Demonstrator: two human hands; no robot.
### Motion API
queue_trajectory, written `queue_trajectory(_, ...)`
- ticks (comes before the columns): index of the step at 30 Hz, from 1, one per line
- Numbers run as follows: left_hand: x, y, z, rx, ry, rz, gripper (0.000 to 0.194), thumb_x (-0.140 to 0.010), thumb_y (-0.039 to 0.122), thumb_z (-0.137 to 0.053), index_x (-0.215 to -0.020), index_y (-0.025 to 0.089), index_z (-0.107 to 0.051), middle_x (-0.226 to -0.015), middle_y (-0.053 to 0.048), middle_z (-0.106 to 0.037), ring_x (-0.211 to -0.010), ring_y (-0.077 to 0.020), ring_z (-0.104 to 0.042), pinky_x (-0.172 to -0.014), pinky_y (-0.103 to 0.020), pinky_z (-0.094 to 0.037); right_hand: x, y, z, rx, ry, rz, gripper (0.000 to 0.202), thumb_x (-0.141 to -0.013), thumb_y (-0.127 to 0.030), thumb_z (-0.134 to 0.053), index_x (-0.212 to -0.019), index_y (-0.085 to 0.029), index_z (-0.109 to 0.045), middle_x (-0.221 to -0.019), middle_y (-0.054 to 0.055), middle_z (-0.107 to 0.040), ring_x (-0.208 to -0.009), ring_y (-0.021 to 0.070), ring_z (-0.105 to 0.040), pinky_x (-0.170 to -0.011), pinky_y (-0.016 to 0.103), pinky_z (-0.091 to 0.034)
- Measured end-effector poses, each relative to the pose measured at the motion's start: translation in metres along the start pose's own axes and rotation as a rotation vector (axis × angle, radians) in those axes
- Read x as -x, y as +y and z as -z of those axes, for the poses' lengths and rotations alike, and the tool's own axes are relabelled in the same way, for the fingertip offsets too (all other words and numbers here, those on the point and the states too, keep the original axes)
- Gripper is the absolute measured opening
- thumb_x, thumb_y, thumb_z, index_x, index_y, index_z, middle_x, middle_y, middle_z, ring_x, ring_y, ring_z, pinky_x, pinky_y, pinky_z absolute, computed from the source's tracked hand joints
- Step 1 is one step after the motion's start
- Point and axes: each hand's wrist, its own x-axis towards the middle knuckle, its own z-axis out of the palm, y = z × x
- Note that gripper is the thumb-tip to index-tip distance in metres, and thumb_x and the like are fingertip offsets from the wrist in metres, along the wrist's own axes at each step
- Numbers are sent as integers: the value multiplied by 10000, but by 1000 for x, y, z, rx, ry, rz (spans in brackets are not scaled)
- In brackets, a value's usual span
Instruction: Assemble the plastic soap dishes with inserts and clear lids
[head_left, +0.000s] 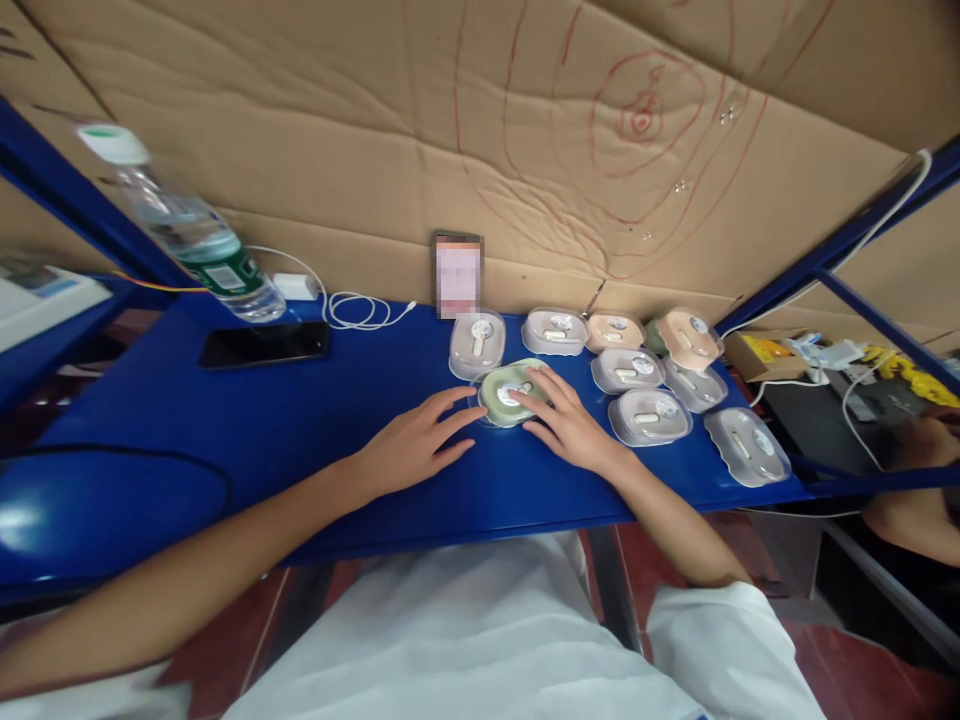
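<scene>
A green lidded box [495, 394] with clear edges and a round label lies on the blue table, between my two hands. My left hand [420, 440] is open, its fingers apart and pointing at the box's left side; whether the fingertips touch it I cannot tell. Fingers of my right hand [568, 420] stretch over the right part of the lid, with the thumb by the front edge. Just behind it sits a grey-pink box [477, 345] of the same shape.
Several similar boxes stand to the right, among them a peach one [686, 338] stacked on others and a grey one [747, 447] near the table's edge. At left are a water bottle [217, 255], a black phone [264, 345] and a white cable [360, 310]. Another person's arm [911, 525] shows at far right.
</scene>
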Motion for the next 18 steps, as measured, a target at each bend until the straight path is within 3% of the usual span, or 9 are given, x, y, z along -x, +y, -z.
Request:
queue_trajectory(5,0,-1,2,9,-56,56,450,-1110,370,-533,-1545,263,-581,-1680,-140,-474,-1355,-294,-679,-1148,-472,-590,3,14,0,-128,-4,-89,527,-1152,-416,-411,-1672,-333,-444,-1814,74,-261,-1706,298,-158,-1355,610,-273)
queue_trajectory(10,-1,0,1,-9,-117,-16,492,-1117,330,-513,-1606,272,-520,-1734,-147,-409,-1505,-312,-559,-1210,-475,-532,7,26,5,-282,33,-177,555,-1157,-512,-341,-1668,-326,-452,-1834,55,-186,-1709,269,-141,-1381,547,-208)
queue_trajectory(15,2,1,0,-5,-198,-73,545,-1113,320,-510,-1655,312,-449,-1762,-129,-370,-1512,-309,-551,-1203,-490,-531,1,28,-1,-333,77,-263,631,-1098,-645,-456,-1622,-295,-490,-1817,104,-206,-1707,299,-151,-1371,551,-225)
queue_trajectory(18,-2,-1,1,-21,-184,-37,542,-1110,346,-514,-1647,298,-464,-1743,-137,-403,-1504,-320,-554,-1208,-510,-519,-3,29,-7,-294,116,-289,635,-1075,-664,-498,-1576,-275,-524,-1761,148,-290,-1680,322,-245,-1354,557,-274)
